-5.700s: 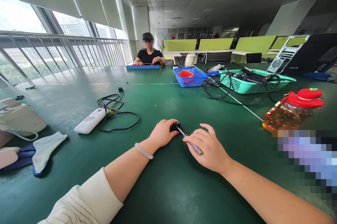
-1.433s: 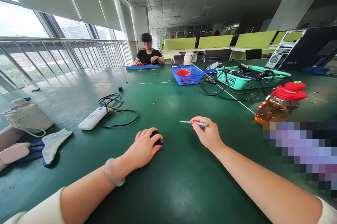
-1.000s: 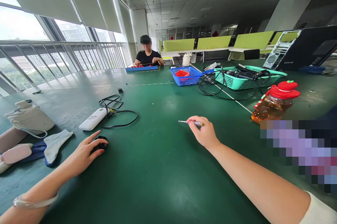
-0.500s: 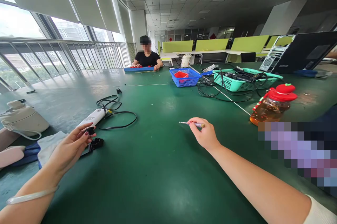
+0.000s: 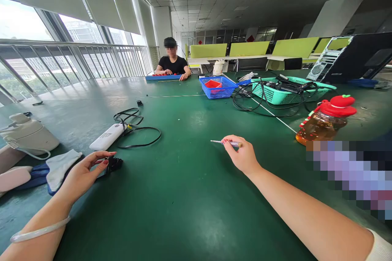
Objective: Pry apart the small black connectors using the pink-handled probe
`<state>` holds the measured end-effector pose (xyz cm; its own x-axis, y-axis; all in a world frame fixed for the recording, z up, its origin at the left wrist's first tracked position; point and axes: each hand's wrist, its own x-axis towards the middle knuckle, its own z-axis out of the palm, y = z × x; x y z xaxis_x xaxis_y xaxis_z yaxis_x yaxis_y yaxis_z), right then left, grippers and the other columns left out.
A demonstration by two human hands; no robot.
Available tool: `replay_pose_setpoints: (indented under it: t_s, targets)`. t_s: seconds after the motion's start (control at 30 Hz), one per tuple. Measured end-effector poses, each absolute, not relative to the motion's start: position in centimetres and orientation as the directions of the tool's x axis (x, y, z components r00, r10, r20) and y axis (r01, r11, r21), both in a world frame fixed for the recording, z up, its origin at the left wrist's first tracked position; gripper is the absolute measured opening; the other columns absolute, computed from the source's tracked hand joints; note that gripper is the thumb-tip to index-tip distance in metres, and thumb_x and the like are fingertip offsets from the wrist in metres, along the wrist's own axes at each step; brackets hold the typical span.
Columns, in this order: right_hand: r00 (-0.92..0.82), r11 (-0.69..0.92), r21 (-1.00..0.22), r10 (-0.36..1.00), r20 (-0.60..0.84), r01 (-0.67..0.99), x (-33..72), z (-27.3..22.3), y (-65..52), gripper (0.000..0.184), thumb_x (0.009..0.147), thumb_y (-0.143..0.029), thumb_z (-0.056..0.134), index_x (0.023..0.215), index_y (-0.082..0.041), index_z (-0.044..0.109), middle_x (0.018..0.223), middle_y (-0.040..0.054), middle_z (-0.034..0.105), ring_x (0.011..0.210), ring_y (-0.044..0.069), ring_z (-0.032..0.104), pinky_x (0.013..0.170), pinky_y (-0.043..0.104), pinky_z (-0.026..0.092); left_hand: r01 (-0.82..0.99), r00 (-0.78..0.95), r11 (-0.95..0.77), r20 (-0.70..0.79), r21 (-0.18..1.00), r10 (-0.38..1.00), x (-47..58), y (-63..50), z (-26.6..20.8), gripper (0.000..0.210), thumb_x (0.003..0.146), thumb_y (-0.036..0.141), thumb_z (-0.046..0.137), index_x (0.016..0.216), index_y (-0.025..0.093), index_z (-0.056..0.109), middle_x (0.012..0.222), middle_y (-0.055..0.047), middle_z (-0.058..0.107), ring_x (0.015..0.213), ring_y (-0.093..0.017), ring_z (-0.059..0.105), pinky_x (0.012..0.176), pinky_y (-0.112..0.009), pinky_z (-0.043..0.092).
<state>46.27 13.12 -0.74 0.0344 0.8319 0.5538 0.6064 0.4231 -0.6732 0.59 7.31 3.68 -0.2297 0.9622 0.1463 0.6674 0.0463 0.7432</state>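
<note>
My left hand (image 5: 85,173) is at the left, its thumb and fingers curled at a small black part (image 5: 108,158) that is mostly hidden by the fingertips. Right beside it on the table lies a black object with a coiled dark piece (image 5: 115,163); whether the two touch, I cannot tell. My right hand (image 5: 241,155) pinches a small screwdriver (image 5: 235,144) by its clear purplish handle. Its thin metal shaft points left, just above the green table (image 5: 183,195).
A white power bank-like block (image 5: 105,137) and a black cable (image 5: 143,131) lie beyond my left hand. Blue (image 5: 218,92) and teal (image 5: 275,96) baskets, a red-lidded jar (image 5: 324,124) and a computer case (image 5: 349,59) stand to the right. A person (image 5: 172,64) sits opposite.
My left hand has lowered with the small black part toward the black object on the table. My right hand still holds the screwdriver in about the same place. The view has shifted slightly.
</note>
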Motion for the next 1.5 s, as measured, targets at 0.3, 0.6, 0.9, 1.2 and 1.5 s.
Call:
replay_pose_setpoints:
  t_s: [0.3, 0.6, 0.9, 1.2, 1.5]
  targets:
    - [0.012, 0.435, -0.662, 0.830, 0.557, 0.611, 46.3, -0.7, 13.2, 0.025, 0.086, -0.039, 0.049, 0.078, -0.025, 0.067, 0.078, 0.0024, 0.071, 0.075, 0.022, 0.064, 0.067, 0.031, 0.048, 0.769, -0.117, -0.009, 0.155, 0.639, 0.981, 0.1, 7.7, 2.8, 0.055, 0.074, 0.073, 0.050, 0.100, 0.025, 0.060, 0.127, -0.008, 0.066, 0.112, -0.027, 0.060, 0.098, -0.040, 0.047]
    - [-0.010, 0.435, -0.668, 0.842, 0.539, 0.604, 46.2, -0.6, 13.0, 0.024, 0.087, -0.038, 0.048, 0.079, -0.025, 0.067, 0.078, 0.0019, 0.071, 0.075, 0.021, 0.064, 0.066, 0.030, 0.048, 0.817, -0.100, -0.005, 0.150, 0.576, 0.984, -0.5, 8.2, 2.1, 0.052, 0.080, 0.065, 0.046, 0.112, 0.026, 0.060, 0.127, -0.004, 0.066, 0.113, -0.027, 0.061, 0.103, -0.041, 0.044]
    - [-0.029, 0.454, -0.664, 0.837, 0.546, 0.594, 46.1, -0.5, 12.9, 0.025, 0.087, -0.038, 0.048, 0.077, -0.025, 0.066, 0.075, 0.0015, 0.070, 0.072, 0.020, 0.064, 0.064, 0.030, 0.047, 0.869, -0.026, -0.048, 0.142, 0.492, 0.990, -0.2, 7.5, 2.9, 0.057, 0.066, 0.071, 0.061, 0.106, 0.031, 0.068, 0.126, -0.002, 0.067, 0.118, -0.030, 0.059, 0.105, -0.043, 0.043]
    - [-0.037, 0.457, -0.670, 0.840, 0.541, 0.585, 46.1, -0.6, 13.0, 0.025, 0.087, -0.038, 0.048, 0.077, -0.025, 0.066, 0.074, 0.0010, 0.070, 0.071, 0.020, 0.063, 0.065, 0.030, 0.047, 0.944, -0.131, 0.102, 0.073, 0.315, 0.989, -2.6, 7.1, 3.1, 0.054, 0.069, 0.060, 0.055, 0.113, 0.031, 0.066, 0.107, 0.000, 0.074, 0.097, -0.031, 0.068, 0.086, -0.040, 0.053]
    - [-0.033, 0.458, -0.666, 0.837, 0.547, 0.589, 46.0, -0.6, 12.9, 0.024, 0.087, -0.038, 0.048, 0.077, -0.025, 0.066, 0.076, 0.0010, 0.070, 0.073, 0.020, 0.064, 0.066, 0.030, 0.047, 0.984, -0.047, -0.021, 0.376, 0.175, 0.925, 1.3, 7.4, 3.0, 0.049, 0.084, 0.056, 0.042, 0.115, 0.025, 0.065, 0.119, -0.006, 0.068, 0.108, -0.031, 0.061, 0.094, -0.043, 0.049]
